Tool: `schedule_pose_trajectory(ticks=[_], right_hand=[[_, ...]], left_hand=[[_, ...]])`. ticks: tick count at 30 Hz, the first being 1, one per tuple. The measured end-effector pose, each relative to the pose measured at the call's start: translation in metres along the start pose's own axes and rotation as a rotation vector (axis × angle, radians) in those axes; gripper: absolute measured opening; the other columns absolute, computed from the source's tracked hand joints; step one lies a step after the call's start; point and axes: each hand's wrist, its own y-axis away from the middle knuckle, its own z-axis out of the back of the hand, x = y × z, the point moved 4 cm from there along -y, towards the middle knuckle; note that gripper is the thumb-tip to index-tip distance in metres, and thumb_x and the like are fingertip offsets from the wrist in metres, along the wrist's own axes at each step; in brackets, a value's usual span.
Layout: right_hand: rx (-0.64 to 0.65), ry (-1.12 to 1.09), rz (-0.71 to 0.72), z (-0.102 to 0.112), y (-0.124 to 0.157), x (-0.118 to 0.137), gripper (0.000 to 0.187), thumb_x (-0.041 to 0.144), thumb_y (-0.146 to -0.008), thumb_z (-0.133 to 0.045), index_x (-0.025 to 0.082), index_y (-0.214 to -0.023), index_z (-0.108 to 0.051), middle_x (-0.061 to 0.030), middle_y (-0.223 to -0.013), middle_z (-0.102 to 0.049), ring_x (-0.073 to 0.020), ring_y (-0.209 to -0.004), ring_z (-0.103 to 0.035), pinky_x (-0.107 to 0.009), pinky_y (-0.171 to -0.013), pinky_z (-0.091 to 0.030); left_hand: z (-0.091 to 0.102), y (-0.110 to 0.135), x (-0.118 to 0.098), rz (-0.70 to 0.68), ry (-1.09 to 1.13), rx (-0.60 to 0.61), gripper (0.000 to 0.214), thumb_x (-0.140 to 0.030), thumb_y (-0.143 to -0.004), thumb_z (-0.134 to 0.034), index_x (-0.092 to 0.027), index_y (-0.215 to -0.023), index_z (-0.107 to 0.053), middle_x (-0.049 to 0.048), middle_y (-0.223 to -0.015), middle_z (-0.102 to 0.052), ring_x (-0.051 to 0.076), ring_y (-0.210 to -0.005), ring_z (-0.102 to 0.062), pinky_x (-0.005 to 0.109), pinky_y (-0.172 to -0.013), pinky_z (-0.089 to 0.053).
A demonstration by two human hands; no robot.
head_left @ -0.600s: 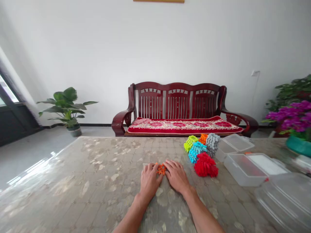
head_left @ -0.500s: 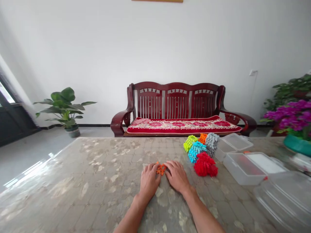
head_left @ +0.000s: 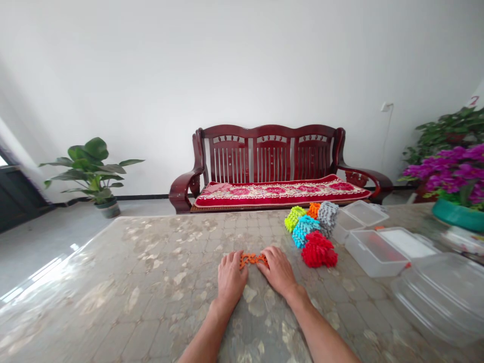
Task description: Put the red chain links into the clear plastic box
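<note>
Between my hands is a small orange openwork piece point(head_left: 249, 259) with knobbly edges, possibly several linked parts; its exact kind is too small to make out. My left hand point(head_left: 231, 276) grips its left end, thumb toward me and fingers on the far side. At its right end my right hand point(head_left: 279, 271) pinches it the same way. Both hands rest low over the patterned tablecloth point(head_left: 151, 282). The fingers hide the ends of the piece. To the right of my right hand lies a red knobbly bundle point(head_left: 319, 250), apart from it.
Behind the red bundle sit blue point(head_left: 304, 231), lime green point(head_left: 294, 219), orange point(head_left: 313, 210) and grey bundles point(head_left: 328, 216). Clear plastic boxes point(head_left: 372, 259) and a clear lid point(head_left: 442, 297) occupy the right side. A teal flower pot point(head_left: 457, 214) stands beyond them.
My hands have moved slightly apart, and the orange piece now shows as a wider strip stretched between them. The view has turned a little to the right.
</note>
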Motion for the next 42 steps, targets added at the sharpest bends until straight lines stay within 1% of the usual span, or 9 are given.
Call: schedule_pose_trajectory(ticks=[3,7,14,21,27,32,36,39,42], right_hand=[[-0.04,-0.01,-0.042,0.0,0.0,-0.004,0.025,0.031,-0.091,-0.061,0.019,-0.113,-0.064,-0.0096,-0.111,-0.066,-0.0269,-0.107,-0.058,-0.039,-0.093,-0.046],[-0.114,-0.101,-0.096,0.0,-0.001,-0.012,0.035,0.03,-0.094,-0.055,0.019,-0.128,-0.06,-0.0101,-0.116,-0.069,-0.0246,-0.106,-0.062,-0.036,-0.091,-0.048],[0.011,-0.119,-0.016,0.0,0.0,-0.005,0.045,0.028,-0.091,-0.06,0.023,-0.136,-0.057,-0.0082,-0.12,-0.07,-0.026,-0.114,-0.059,-0.037,-0.096,-0.046],[0.0,-0.083,-0.019,0.007,0.002,0.001,0.03,0.024,-0.089,-0.061,0.026,-0.118,-0.067,-0.0055,-0.118,-0.07,-0.0243,-0.113,-0.057,-0.036,-0.097,-0.042],[-0.016,-0.045,-0.038,0.005,0.0,-0.002,0.013,0.025,-0.091,-0.059,0.023,-0.099,-0.069,-0.0063,-0.105,-0.07,-0.0242,-0.104,-0.057,-0.035,-0.09,-0.043],[-0.062,-0.076,-0.027,0.006,0.0,-0.004,0.017,0.025,-0.095,-0.053,0.023,-0.089,-0.069,-0.0047,-0.094,-0.069,-0.0217,-0.097,-0.059,-0.032,-0.086,-0.045],[-0.091,-0.162,-0.048,0.003,0.0,-0.01,0.025,0.023,-0.095,-0.048,0.024,-0.106,-0.07,-0.0056,-0.105,-0.072,-0.0209,-0.103,-0.061,-0.032,-0.091,-0.047],[-0.131,-0.254,-0.1,0.0,0.001,-0.018,0.037,0.02,-0.093,-0.045,0.023,-0.126,-0.064,-0.0074,-0.119,-0.07,-0.0209,-0.111,-0.062,-0.034,-0.096,-0.048],[-0.147,-0.337,-0.114,-0.002,0.002,-0.021,0.043,0.021,-0.093,-0.043,0.023,-0.133,-0.06,-0.0076,-0.125,-0.068,-0.0203,-0.114,-0.063,-0.036,-0.099,-0.049]], left_hand=[[0.003,0.0,0.0,-0.033,-0.01,0.007,0.043,-0.018,-0.086,-0.053,-0.02,-0.128,-0.06,0.009,-0.12,-0.068,0.024,-0.113,-0.058,0.037,-0.099,-0.044],[-0.005,-0.002,0.002,-0.105,0.133,0.061,0.046,-0.014,-0.086,-0.051,-0.024,-0.131,-0.057,0.0041,-0.109,-0.073,0.02,-0.108,-0.061,0.033,-0.098,-0.046],[-0.012,-0.003,0.004,-0.03,0.261,0.082,0.052,-0.02,-0.085,-0.055,-0.023,-0.137,-0.049,0.0042,-0.113,-0.071,0.016,-0.102,-0.066,0.03,-0.095,-0.049],[-0.009,-0.004,0.002,-0.093,0.214,0.127,0.04,-0.018,-0.086,-0.053,-0.025,-0.126,-0.058,0.0021,-0.111,-0.072,0.014,-0.102,-0.065,0.025,-0.094,-0.047],[-0.006,-0.004,-0.002,-0.075,0.18,0.133,0.037,-0.016,-0.087,-0.051,-0.026,-0.12,-0.062,0.002,-0.11,-0.072,0.015,-0.103,-0.065,0.024,-0.091,-0.047],[-0.006,-0.004,-0.002,-0.075,0.166,0.131,0.038,-0.016,-0.088,-0.049,-0.028,-0.121,-0.062,0.0021,-0.11,-0.072,0.016,-0.103,-0.065,0.024,-0.09,-0.047],[-0.01,-0.005,0.001,-0.066,0.188,0.12,0.044,-0.016,-0.088,-0.049,-0.026,-0.129,-0.056,0.0026,-0.113,-0.071,0.014,-0.1,-0.066,0.024,-0.09,-0.048],[-0.012,-0.005,0.002,-0.056,0.206,0.111,0.048,-0.016,-0.088,-0.05,-0.025,-0.135,-0.052,0.0031,-0.115,-0.07,0.013,-0.097,-0.067,0.024,-0.089,-0.049],[-0.009,-0.004,-0.001,-0.067,0.206,0.098,0.045,-0.017,-0.088,-0.05,-0.026,-0.132,-0.055,0.0031,-0.115,-0.071,0.013,-0.096,-0.067,0.025,-0.089,-0.05]])
